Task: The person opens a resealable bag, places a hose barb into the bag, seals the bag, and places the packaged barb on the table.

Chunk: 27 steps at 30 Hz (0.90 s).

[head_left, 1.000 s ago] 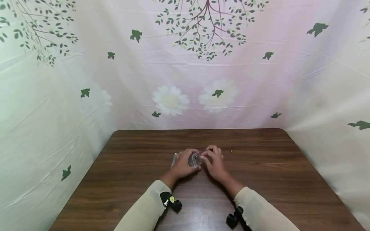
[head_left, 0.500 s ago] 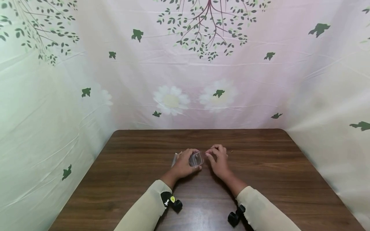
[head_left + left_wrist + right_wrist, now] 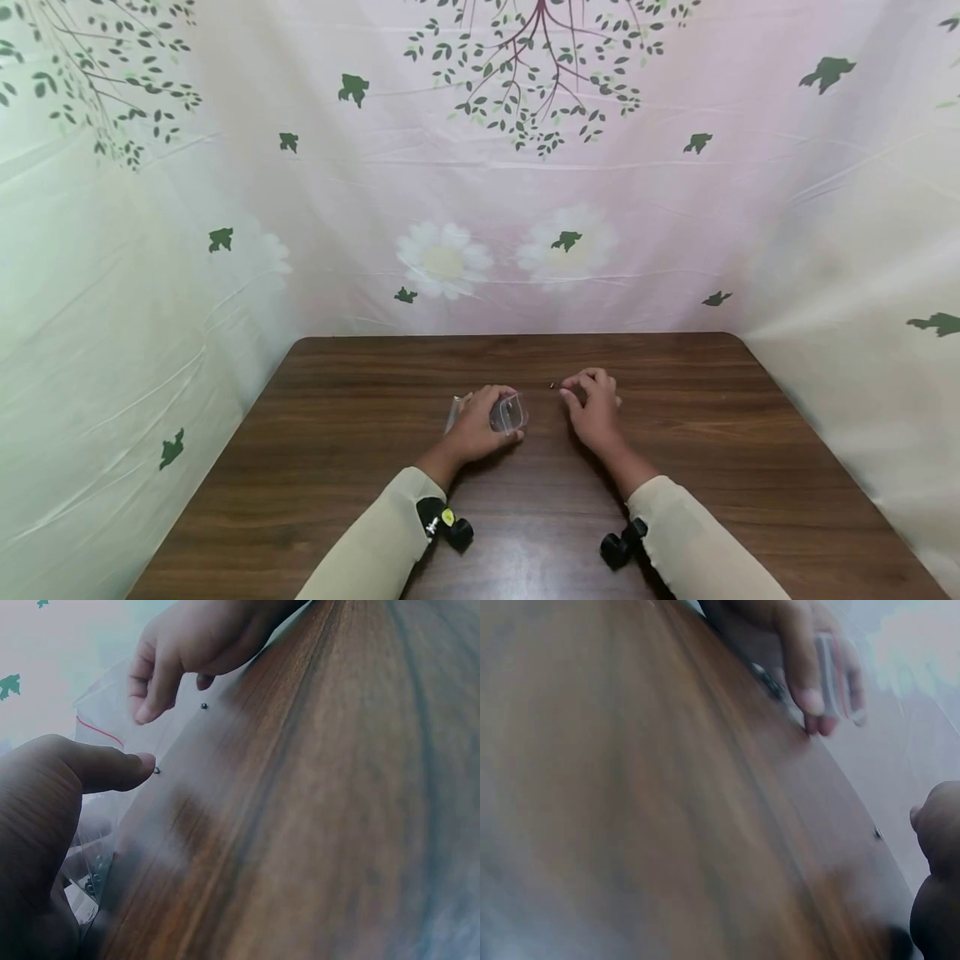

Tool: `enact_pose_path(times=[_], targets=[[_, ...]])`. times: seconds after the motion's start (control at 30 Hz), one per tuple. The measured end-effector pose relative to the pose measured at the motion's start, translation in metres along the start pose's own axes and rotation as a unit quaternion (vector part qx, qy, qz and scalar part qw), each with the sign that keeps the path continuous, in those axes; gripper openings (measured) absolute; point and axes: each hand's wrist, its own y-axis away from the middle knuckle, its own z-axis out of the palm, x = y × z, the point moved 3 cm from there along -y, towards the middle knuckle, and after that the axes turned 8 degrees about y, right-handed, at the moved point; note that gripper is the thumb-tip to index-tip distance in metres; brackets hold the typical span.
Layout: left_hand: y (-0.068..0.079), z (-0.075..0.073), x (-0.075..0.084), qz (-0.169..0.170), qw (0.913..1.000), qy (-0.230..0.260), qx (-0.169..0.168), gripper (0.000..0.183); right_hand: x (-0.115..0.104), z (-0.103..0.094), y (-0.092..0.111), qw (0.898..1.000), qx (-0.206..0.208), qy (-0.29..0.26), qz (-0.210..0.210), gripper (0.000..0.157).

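Note:
My left hand (image 3: 474,429) grips a clear plastic zip bag (image 3: 513,414), its mouth toward the right. A red line marks the zip strip (image 3: 102,732) in the left wrist view. Small dark metal pieces (image 3: 91,885) lie low in the bag. To its right, my right hand (image 3: 596,417) is over the table with loosely curled fingers, and nothing shows between thumb and forefinger. A tiny metal piece (image 3: 552,385) lies just left of those fingertips. In the left wrist view, one piece (image 3: 204,706) sits below the right hand and another (image 3: 157,771) by the left thumb tip.
The brown wood-grain table (image 3: 337,467) runs back to a pale printed cloth (image 3: 480,200) hung behind and at both sides. Black wrist cameras (image 3: 459,533) are strapped over both sleeves.
My right hand has moved right and back, away from the bag. A tiny piece now shows left of its fingertips; the one seen farther right is hidden. The left hand stays in place.

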Motion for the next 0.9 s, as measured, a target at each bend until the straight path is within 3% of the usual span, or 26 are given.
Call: enact_pose_path(times=[0.33, 0.57, 0.9], targets=[[0.001, -0.004, 0.006, -0.002, 1.0000, -0.008, -0.005, 0.067, 0.030, -0.022, -0.011, 0.996, 0.019, 0.053, 0.065, 0.013], [0.002, -0.003, 0.008, -0.027, 0.9994, -0.012, -0.017, 0.069, 0.035, -0.026, -0.008, 0.992, 0.008, 0.081, 0.100, 0.016], [0.001, -0.001, 0.003, -0.010, 0.9999, 0.000, -0.011, 0.069, 0.037, -0.028, -0.008, 0.982, -0.024, 0.123, 0.144, 0.024]])
